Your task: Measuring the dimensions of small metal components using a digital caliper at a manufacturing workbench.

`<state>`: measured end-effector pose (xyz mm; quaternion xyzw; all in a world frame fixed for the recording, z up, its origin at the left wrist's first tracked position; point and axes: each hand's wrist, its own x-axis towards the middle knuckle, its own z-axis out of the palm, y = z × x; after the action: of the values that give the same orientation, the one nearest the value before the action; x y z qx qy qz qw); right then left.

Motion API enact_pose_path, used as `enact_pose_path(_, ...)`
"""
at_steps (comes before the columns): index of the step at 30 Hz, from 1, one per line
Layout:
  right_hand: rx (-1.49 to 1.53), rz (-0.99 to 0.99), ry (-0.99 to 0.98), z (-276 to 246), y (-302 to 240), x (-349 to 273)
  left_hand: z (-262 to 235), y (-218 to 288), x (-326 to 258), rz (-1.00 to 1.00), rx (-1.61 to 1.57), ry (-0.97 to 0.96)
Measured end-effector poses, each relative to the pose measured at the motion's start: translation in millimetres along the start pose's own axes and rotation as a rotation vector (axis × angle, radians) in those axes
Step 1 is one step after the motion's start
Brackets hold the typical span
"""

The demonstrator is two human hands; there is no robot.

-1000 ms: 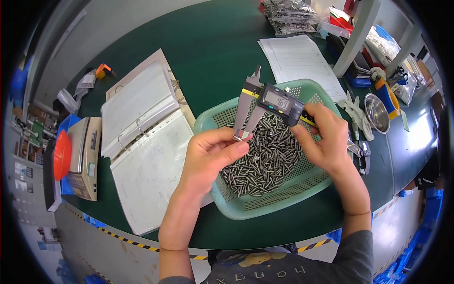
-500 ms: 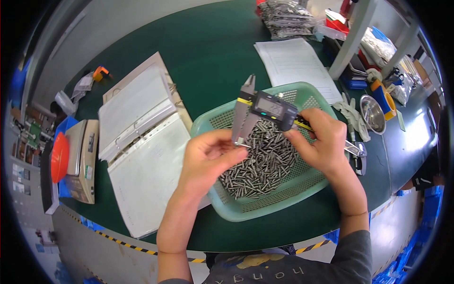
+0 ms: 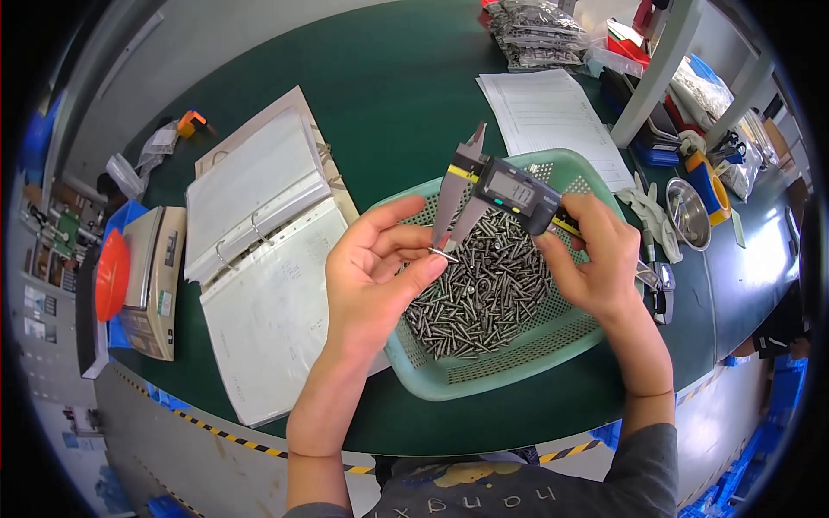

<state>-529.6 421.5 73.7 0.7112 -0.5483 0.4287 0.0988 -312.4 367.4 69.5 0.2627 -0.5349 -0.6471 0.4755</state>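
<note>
My right hand (image 3: 596, 250) is closed around the beam of a digital caliper (image 3: 511, 192), its thumb under the display housing. The caliper's jaws point down toward my left hand (image 3: 380, 268) and stand apart. Between the thumb and a finger of that hand is a small metal pin (image 3: 445, 255), close to the jaw tips; whether it touches them I cannot tell. My left index finger is lifted away. Beneath both hands, a green perforated plastic basket (image 3: 449, 386) holds a heap of similar metal pins (image 3: 484, 302).
Left of the basket lies an open ring binder (image 3: 272, 319), and beyond it a weighing scale (image 3: 155, 276). Printed sheets (image 3: 557, 121) lie behind the basket, near bagged parts (image 3: 540, 34). A white glove (image 3: 652, 220) and a metal bowl (image 3: 688, 214) are at the right.
The caliper jaws have spread apart, and the caliper has shifted slightly right with my right hand. My left index finger has lifted, while the pin stays pinched and shows more clearly.
</note>
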Motion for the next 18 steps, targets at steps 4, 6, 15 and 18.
enact_pose_path(4, 0.004, -0.003, -0.011, 1.2, 0.3, 1.1, 0.6, 0.9, 0.3, -0.003, 0.028, -0.018)
enact_pose_path(6, 0.007, 0.012, -0.007, 1.8, 0.5, 1.3, 2.1, 1.3, -0.2, 0.005, 0.048, -0.011)
enact_pose_path(15, -0.072, 0.008, -0.012, -4.2, -1.2, 0.9, 5.4, -0.1, -2.1, 0.002, 0.089, -0.022)
enact_pose_path(18, -0.061, -0.007, 0.017, -1.7, -2.8, 0.4, 4.0, -1.4, -2.8, 0.018, 0.13, -0.042)
